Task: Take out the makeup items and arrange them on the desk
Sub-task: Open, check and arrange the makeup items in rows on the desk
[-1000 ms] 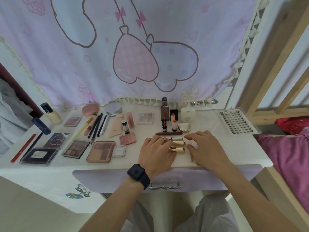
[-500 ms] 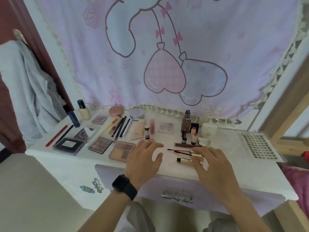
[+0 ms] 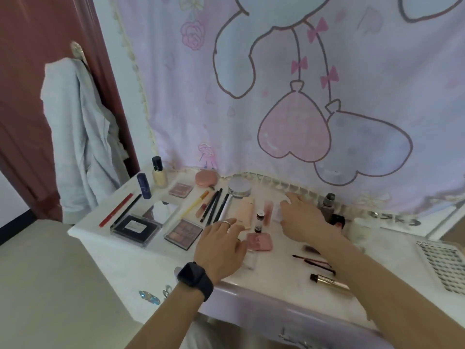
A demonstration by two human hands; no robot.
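The pink square compact (image 3: 260,243) lies flat near the middle of the white desk (image 3: 276,288), right between the two hands. The left hand (image 3: 220,249) is just beside it on its left. The right hand (image 3: 302,220) is behind it and to its right, nearer the back edge. So the left is plainly the closer one. Its fingers are spread and relaxed, with a silver ring (image 3: 226,222) on one, and they hold nothing. The right hand is stretched flat, its straight fingers pointing at the back edge, over a small pale palette (image 3: 276,214) that is mostly hidden (I cannot tell whether the fingertips press it or only hover). It grips nothing that I can see.

Just behind the compact a small dark-capped vial (image 3: 259,220) stands upright. A flat peach tube (image 3: 245,211) lies to its left and a rosy lip tube (image 3: 268,210) to its right, both with their long axes running front to back. I'd judge that any nudge to the compact has to mind that vial, which looks easy to tip.

Further out, a gold tube with a dark cap (image 3: 329,282) lies along the front edge beside the right forearm, with thin dark-red wands (image 3: 312,260) just behind it. Toward the left corner sit a brown eyeshadow palette (image 3: 183,233), a black rectangular palette (image 3: 137,227) and a row of dark pencils (image 3: 211,206). Most things look laid out, so this seems to be late tidying.
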